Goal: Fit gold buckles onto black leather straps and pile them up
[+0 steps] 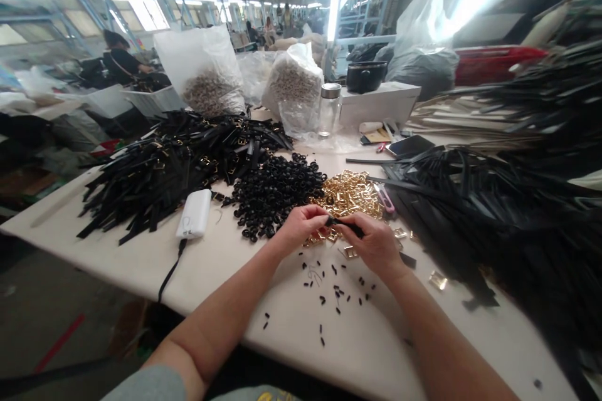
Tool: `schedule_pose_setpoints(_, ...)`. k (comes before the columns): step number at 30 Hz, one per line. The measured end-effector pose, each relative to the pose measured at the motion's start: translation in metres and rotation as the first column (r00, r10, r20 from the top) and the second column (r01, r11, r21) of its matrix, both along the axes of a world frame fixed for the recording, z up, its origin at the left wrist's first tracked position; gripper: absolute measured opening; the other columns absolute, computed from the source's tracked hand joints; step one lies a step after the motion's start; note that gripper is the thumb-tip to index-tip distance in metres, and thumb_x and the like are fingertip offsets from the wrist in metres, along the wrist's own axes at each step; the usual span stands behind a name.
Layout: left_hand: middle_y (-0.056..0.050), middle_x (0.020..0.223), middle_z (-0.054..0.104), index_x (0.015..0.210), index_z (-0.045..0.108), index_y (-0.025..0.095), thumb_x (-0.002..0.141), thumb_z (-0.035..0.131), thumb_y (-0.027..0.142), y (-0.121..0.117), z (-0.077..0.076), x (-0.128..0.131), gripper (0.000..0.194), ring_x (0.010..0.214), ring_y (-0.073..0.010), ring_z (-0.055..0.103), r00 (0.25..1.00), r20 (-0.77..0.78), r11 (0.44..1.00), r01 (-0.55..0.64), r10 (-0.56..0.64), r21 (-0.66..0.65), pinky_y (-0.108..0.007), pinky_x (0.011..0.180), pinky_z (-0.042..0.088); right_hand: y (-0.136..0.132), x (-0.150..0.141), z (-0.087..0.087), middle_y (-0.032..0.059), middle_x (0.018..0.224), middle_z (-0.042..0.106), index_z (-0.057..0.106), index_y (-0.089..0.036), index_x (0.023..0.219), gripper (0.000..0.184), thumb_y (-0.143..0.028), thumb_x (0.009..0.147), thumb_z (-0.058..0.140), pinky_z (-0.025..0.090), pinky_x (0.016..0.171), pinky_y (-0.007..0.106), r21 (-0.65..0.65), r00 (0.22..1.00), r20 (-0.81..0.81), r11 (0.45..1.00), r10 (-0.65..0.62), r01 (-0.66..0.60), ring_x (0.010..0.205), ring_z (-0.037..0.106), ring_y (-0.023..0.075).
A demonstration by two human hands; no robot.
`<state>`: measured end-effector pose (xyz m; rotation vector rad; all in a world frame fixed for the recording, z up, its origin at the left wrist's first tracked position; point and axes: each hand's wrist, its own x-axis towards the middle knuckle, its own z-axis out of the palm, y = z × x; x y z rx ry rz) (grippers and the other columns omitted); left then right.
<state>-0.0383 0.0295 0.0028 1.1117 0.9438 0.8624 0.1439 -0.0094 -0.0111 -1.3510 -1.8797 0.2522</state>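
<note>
The black strap (333,221) lies between the two hands, its long axis running roughly sideways. The left hand (305,224) pinches its tip; the right hand (376,243) grips farther along, fingers closed, just beside the gold buckles (352,191).
</note>
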Motion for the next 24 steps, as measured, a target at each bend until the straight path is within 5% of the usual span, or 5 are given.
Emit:
schedule_pose_setpoints(11,0.001,0.059,0.061,0.078,0.068,0.017,0.071,0.065,0.021,0.024,-0.008,-0.022,0.009,0.049,-0.0100,0.053,0.954,-0.200,0.960,-0.183,0.226,0.212,-0.020,0.045,0.036,0.003,0.013,0.005,0.0017,0.074,0.070,0.066,-0.022,0.079,0.014,-0.033,0.086,0.060,0.044,0.060,0.027,0.094,0.991,0.063,0.989,-0.118,0.112,0.065,0.064,0.0171)
schedule_pose_setpoints(15,0.000,0.071,0.062,0.077,0.070,0.020,0.069,0.064,0.013,0.025,-0.012,-0.025,0.012,0.059,-0.0112,0.053,0.913,-0.261,0.882,-0.179,0.314,0.435,-0.021,0.056,0.041,0.003,0.020,0.008,0.0021,0.074,0.070,0.067,-0.022,0.079,0.015,-0.033,0.086,0.059,0.042,0.060,0.027,0.123,0.976,0.107,0.976,-0.192,0.178,0.067,0.065,0.0177)
schedule_pose_setpoints(18,-0.002,0.079,0.062,0.077,0.072,0.022,0.069,0.065,0.009,0.020,-0.008,-0.026,0.017,0.069,-0.0138,0.053,0.854,-0.360,0.777,-0.079,0.377,0.625,-0.024,0.069,0.043,0.003,0.022,0.008,0.0024,0.076,0.071,0.067,-0.022,0.080,0.014,-0.033,0.086,0.060,0.042,0.060,0.028,0.110,0.972,0.130,0.977,-0.198,0.184,0.068,0.065,0.0183)
schedule_pose_setpoints(24,-0.002,0.075,0.059,0.073,0.071,0.023,0.066,0.076,0.019,0.001,-0.003,-0.013,0.009,0.072,-0.0178,0.051,0.742,-0.621,0.728,0.279,0.250,0.626,-0.030,0.076,0.041,0.002,0.016,0.009,0.0016,0.077,0.072,0.067,-0.022,0.080,0.011,-0.029,0.085,0.062,0.042,0.060,0.027,0.078,0.978,0.146,0.987,-0.151,0.141,0.069,0.065,0.0170)
